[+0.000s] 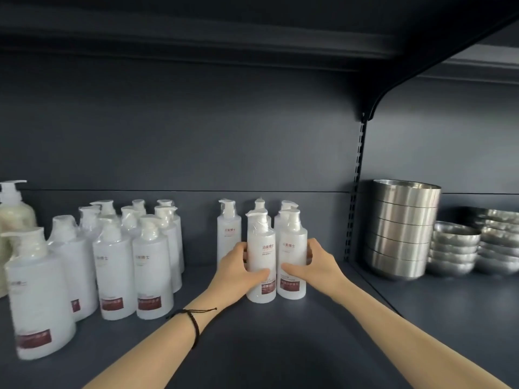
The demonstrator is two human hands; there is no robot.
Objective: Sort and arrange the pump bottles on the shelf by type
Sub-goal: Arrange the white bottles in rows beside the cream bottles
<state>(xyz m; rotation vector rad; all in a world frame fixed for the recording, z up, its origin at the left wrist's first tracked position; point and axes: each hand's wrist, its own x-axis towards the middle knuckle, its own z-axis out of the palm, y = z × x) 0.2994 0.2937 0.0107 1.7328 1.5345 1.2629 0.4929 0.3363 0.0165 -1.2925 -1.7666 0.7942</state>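
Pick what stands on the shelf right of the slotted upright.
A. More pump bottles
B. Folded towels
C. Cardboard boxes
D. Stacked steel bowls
D: stacked steel bowls fill the shelf right of the upright, while the hands, left and right, grip pump bottles left of it.

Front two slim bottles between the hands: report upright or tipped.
Upright. Both front slim bottles stand on their bases, pumps up, left hand and right hand pressing their outer sides.

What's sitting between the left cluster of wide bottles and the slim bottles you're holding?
Nothing: in the head view, bare shelf separates the wide bottles from the slim bottles gripped by the left hand and right hand.
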